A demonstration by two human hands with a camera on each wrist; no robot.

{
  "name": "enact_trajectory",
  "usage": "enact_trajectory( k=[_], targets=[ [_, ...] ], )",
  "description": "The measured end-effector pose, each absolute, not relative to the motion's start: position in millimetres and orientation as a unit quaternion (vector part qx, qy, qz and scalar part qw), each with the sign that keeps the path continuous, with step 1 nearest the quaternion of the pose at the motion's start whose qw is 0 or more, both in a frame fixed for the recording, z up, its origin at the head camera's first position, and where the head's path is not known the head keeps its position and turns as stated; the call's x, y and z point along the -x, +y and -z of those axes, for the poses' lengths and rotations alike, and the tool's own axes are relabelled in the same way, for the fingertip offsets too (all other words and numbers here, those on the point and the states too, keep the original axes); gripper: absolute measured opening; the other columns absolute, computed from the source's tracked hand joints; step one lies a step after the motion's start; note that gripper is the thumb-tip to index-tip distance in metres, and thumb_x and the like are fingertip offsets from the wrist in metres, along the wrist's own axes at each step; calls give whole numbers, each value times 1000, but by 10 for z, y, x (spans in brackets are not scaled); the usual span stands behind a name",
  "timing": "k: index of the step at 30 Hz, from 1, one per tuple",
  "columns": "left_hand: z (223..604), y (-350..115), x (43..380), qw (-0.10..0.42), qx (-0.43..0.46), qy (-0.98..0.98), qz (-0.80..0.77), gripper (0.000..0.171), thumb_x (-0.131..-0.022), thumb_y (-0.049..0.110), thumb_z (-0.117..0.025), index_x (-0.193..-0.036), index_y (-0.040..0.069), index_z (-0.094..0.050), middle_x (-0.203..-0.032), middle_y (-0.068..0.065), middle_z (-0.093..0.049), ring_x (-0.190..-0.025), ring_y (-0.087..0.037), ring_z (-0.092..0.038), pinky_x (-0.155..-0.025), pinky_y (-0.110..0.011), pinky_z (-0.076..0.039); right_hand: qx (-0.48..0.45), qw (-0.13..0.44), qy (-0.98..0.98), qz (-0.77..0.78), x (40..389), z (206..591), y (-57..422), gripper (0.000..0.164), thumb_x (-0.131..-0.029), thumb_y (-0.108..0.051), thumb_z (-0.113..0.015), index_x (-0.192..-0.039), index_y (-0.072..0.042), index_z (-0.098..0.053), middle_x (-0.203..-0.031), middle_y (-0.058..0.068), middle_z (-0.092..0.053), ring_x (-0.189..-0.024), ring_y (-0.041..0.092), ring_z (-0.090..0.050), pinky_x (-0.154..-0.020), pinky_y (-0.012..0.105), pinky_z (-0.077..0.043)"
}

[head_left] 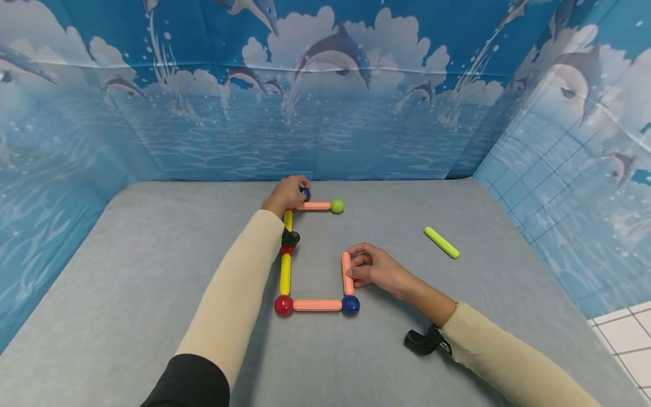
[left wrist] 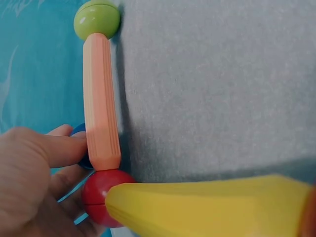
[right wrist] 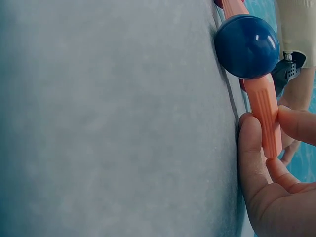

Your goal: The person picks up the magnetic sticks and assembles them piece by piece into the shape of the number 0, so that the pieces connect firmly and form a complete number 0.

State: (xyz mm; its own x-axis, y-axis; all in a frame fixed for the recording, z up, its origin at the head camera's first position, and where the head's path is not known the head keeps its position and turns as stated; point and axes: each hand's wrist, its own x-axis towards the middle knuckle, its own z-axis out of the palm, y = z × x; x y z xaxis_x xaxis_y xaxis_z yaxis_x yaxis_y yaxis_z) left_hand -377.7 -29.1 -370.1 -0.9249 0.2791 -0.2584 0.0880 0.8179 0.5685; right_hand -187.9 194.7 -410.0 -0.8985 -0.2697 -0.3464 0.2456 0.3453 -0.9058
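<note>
At the far end of the table my left hand (head_left: 286,195) holds a dark blue ball (head_left: 305,194), mostly hidden by the fingers. In the left wrist view this ball lies behind an orange stick (left wrist: 101,103), which joins a red ball (left wrist: 101,197) to a lime green ball (left wrist: 97,20). Nearer, my right hand (head_left: 375,270) pinches an upright-lying orange stick (head_left: 347,270) between thumb and fingers. Its near end meets another blue ball (head_left: 351,305). From there a second orange stick (head_left: 317,306) runs left to a red ball (head_left: 283,306), joined to a yellow stick (head_left: 285,274).
A loose lime stick (head_left: 442,242) lies on the grey table (head_left: 488,271) to the right. Another yellow stick (head_left: 288,220) and a red ball (head_left: 287,250) continue the left side, partly behind the wrist camera. A dolphin-print curtain (head_left: 330,135) stands behind the table.
</note>
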Motion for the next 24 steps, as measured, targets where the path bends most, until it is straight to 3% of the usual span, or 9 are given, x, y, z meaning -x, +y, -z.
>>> enact_trajectory(
  k=[10,18,24],
  targets=[
    [3577,-340,3774,80,-166,924,-334,39,-102,17,-54,-140,10,-51,-144,-14,-52,-128,-30,-51,-109,-45,-44,9,219,792,569,1858,4089,1937,51,-94,-10,-66,-139,-3,-44,-113,15,-59,-82,14,-67,-77,31,-60],
    [3384,-443,3555,120,-298,909,-266,38,-102,14,-53,-139,15,-53,-145,-9,-51,-118,-27,-56,-98,-43,-49,4,228,792,567,1865,4061,1929,52,-94,-11,-65,-141,-5,-43,-113,14,-63,-81,13,-67,-75,29,-59],
    [3402,-432,3333,141,-367,886,-245,39,-102,13,-53,-140,16,-56,-148,-8,-50,-122,-27,-56,-100,-43,-49,2,235,790,567,1882,4055,1918,52,-95,-11,-65,-141,-4,-42,-115,13,-65,-82,12,-67,-76,30,-59]
  ],
)
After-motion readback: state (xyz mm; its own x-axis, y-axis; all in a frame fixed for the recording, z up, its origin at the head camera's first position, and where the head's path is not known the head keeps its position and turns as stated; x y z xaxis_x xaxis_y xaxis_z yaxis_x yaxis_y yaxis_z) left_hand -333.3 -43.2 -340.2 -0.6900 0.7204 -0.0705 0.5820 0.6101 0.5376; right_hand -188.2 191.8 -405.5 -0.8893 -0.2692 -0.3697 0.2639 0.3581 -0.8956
